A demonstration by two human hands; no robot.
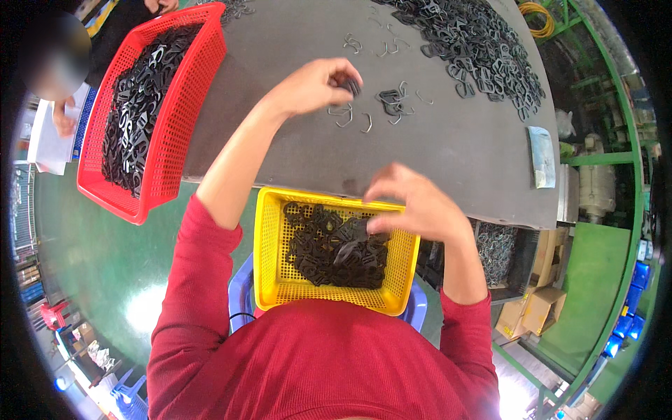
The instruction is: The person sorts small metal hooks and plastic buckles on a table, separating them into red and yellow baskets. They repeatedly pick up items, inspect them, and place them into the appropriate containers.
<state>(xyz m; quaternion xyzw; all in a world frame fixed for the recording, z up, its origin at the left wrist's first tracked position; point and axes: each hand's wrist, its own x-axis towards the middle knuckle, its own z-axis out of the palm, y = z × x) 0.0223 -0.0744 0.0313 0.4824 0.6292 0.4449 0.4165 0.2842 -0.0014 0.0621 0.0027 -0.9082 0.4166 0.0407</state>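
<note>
Left hand (313, 85) pinches black clips (352, 86), likely light, stiff, best edge-gripped; right hand (418, 206) spread over yellow basket (267, 252).

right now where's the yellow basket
In the head view, the yellow basket is at lower centre, between the grey table's near edge and the person's red top, with the right hand over its far right corner.

The pieces (308, 245) are black, basket (267, 245) yellow, crate (168, 133) red, tabletop (280, 150) grey, floor (168, 245) green
</note>
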